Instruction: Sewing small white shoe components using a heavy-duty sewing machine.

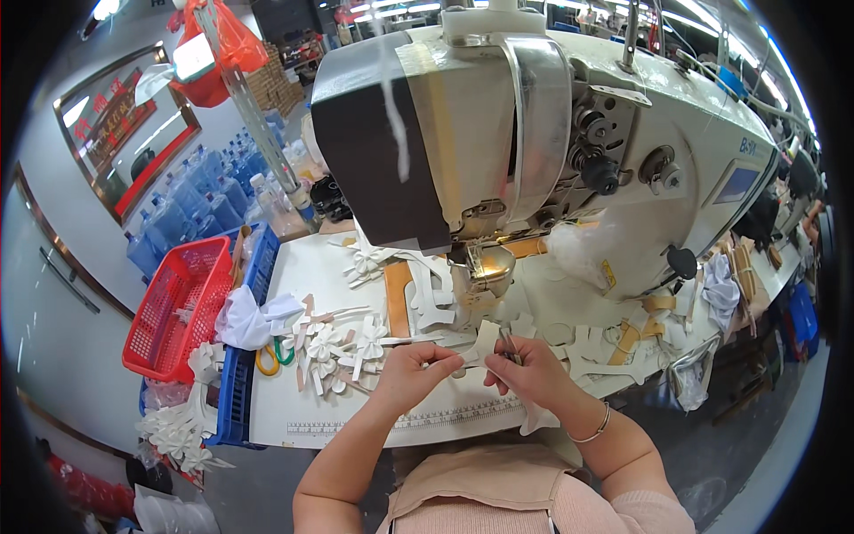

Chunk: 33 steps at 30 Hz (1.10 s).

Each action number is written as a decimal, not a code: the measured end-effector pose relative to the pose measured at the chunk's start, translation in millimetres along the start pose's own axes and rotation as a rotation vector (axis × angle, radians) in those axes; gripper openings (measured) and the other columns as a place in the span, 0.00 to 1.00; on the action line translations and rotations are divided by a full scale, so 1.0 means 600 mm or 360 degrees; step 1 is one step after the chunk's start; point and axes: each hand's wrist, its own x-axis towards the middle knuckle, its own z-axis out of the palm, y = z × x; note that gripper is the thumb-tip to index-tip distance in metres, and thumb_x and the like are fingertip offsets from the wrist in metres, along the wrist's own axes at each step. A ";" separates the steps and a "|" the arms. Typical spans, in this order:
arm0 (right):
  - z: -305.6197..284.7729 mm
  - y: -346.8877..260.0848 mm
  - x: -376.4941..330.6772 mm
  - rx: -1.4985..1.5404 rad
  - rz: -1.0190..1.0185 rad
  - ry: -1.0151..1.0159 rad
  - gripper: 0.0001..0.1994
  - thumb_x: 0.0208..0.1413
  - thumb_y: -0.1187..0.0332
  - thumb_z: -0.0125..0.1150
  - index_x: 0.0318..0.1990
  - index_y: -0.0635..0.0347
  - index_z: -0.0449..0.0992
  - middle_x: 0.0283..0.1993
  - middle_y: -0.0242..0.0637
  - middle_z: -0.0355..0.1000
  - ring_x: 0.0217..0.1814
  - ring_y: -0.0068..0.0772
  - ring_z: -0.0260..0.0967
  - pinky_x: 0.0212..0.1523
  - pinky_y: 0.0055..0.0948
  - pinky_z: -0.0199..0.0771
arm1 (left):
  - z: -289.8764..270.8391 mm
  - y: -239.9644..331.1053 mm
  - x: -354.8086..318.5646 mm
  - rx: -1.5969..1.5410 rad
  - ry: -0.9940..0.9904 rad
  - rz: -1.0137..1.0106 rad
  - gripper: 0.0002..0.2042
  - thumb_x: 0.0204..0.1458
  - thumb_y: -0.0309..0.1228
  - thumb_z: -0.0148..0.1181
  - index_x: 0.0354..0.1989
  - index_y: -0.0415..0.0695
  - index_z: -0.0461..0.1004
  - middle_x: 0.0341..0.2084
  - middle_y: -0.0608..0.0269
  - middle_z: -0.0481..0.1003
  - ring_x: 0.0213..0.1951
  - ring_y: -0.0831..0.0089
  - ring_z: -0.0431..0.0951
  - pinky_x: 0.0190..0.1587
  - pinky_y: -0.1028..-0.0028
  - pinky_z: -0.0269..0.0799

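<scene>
My left hand (418,369) pinches the edge of a small white cut piece (485,341), which looks like leather or a similar sheet material. My right hand (527,367) is closed around a slim dark metal tool (508,342) at the piece's other side; its kind is mostly hidden by the fingers. Both hands are over the near part of the white sewing table (356,425), just in front of the lit needle area (487,264) of a large sewing machine (658,169). Several white flower-like pieces (334,347) lie heaped left of my left hand.
A red basket (178,307) and a blue crate (237,392) stand at the left edge, with green-and-orange-handled scissors (274,356) beside them. More white cut pieces (614,351) lie at right. A ruler strip (400,419) runs along the table's front.
</scene>
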 end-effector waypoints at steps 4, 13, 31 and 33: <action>0.004 0.001 0.000 0.0011 -0.0026 0.0001 0.07 0.58 0.68 0.54 0.33 0.62 0.71 0.25 0.33 0.73 0.21 0.16 0.65 0.23 0.18 0.66 | 0.004 0.003 -0.001 0.0045 0.0005 0.0073 0.10 0.47 0.33 0.63 0.34 0.40 0.80 0.26 0.66 0.78 0.30 0.83 0.73 0.35 0.80 0.68; 0.008 0.006 -0.001 0.0012 0.0026 -0.0011 0.07 0.57 0.67 0.56 0.34 0.62 0.71 0.25 0.35 0.73 0.22 0.18 0.66 0.25 0.20 0.67 | 0.005 -0.003 -0.010 0.0066 0.0041 0.0103 0.10 0.49 0.33 0.62 0.34 0.40 0.80 0.25 0.67 0.79 0.28 0.84 0.73 0.33 0.81 0.68; -0.019 0.006 0.021 -0.0045 -0.0487 0.0360 0.04 0.56 0.74 0.56 0.35 0.64 0.76 0.27 0.24 0.71 0.26 0.11 0.61 0.27 0.16 0.62 | 0.014 0.007 0.038 -0.0027 0.0149 0.0305 0.11 0.47 0.35 0.61 0.29 0.37 0.75 0.23 0.68 0.76 0.27 0.84 0.71 0.33 0.79 0.67; -0.038 -0.024 0.031 -0.0182 -0.0874 0.0715 0.03 0.54 0.76 0.57 0.35 0.63 0.76 0.28 0.23 0.71 0.26 0.10 0.60 0.26 0.15 0.60 | 0.002 0.046 0.069 -0.0296 0.0078 0.0092 0.11 0.46 0.35 0.62 0.27 0.39 0.75 0.20 0.71 0.73 0.25 0.82 0.70 0.31 0.79 0.67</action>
